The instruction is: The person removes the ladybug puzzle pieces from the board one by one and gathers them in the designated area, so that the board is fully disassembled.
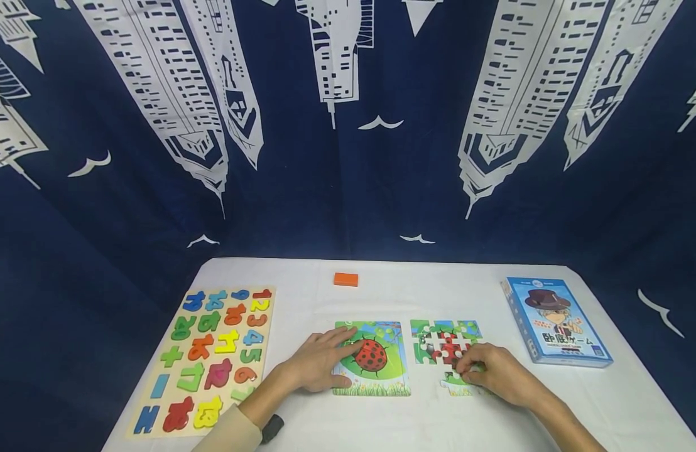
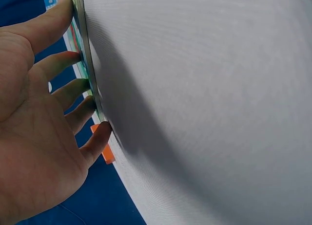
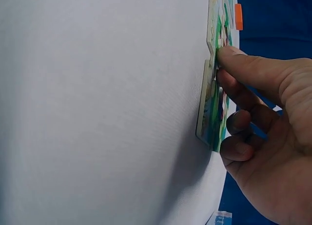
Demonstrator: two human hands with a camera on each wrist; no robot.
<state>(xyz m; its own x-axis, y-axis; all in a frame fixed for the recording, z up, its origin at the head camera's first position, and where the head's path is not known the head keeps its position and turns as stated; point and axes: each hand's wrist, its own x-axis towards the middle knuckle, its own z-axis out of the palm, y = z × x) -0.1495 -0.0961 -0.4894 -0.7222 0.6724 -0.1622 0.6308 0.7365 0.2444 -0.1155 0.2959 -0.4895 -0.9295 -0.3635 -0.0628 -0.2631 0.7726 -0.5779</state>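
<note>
My left hand (image 1: 320, 363) lies with spread fingers over the left side of a square ladybug picture board (image 1: 390, 370). In the left wrist view its fingertips (image 2: 100, 132) are along the edge of that board. To the right is a partly joined jigsaw puzzle (image 1: 424, 342) with the same red and green colours, with gaps between its pieces. My right hand (image 1: 497, 373) is over the puzzle's lower right, with thumb and forefinger pinching at a puzzle piece largely hidden by the fingers. In the right wrist view the thumb (image 3: 236, 59) and curled fingers meet the puzzle's face.
A wooden number board (image 1: 212, 361) with colourful raised numerals lies on the left. An orange block (image 1: 346, 279) sits toward the back. On the right is a blue game box (image 1: 557, 323). A small black object (image 1: 272, 429) is beside the left sleeve. Dark blue printed cloth (image 1: 337, 207) hangs behind the white table (image 1: 438, 289).
</note>
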